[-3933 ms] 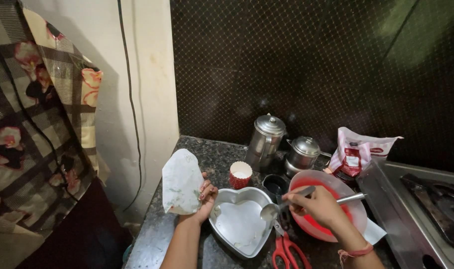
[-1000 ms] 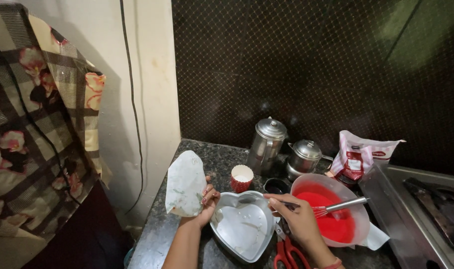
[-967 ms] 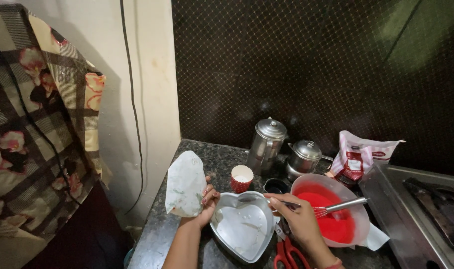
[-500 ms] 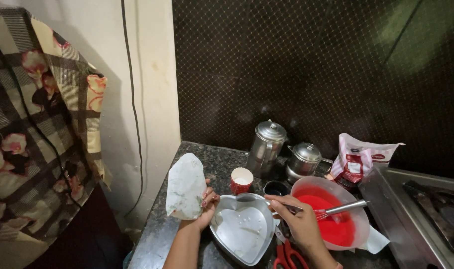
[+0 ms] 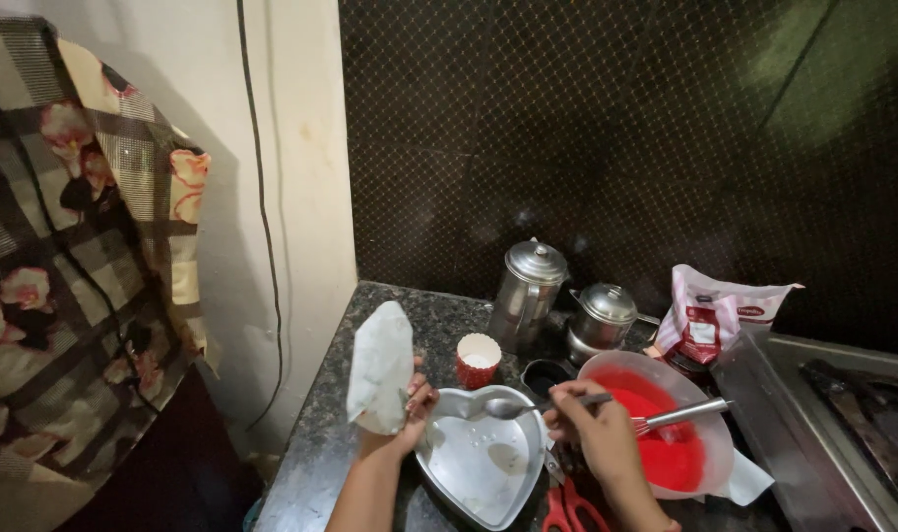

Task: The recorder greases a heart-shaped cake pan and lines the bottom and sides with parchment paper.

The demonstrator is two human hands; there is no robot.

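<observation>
Head view: the left hand [image 5: 410, 414] has its grip wrapped around a crumpled white paper [image 5: 379, 366], lifted clear beside the heart-shaped tin [image 5: 479, 463] on the dark counter [image 5: 321, 453]. The right hand [image 5: 597, 433] pinches a spoon [image 5: 528, 405], bowl over the tin's rim, likely for reaching inside. A bowl of red batter [image 5: 666, 438] with a whisk [image 5: 680, 415] sits just beside.

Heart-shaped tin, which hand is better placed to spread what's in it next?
Likely the right hand: it holds the spoon over the heart-shaped tin. The left hand grips a white packet beside the rim.
</observation>
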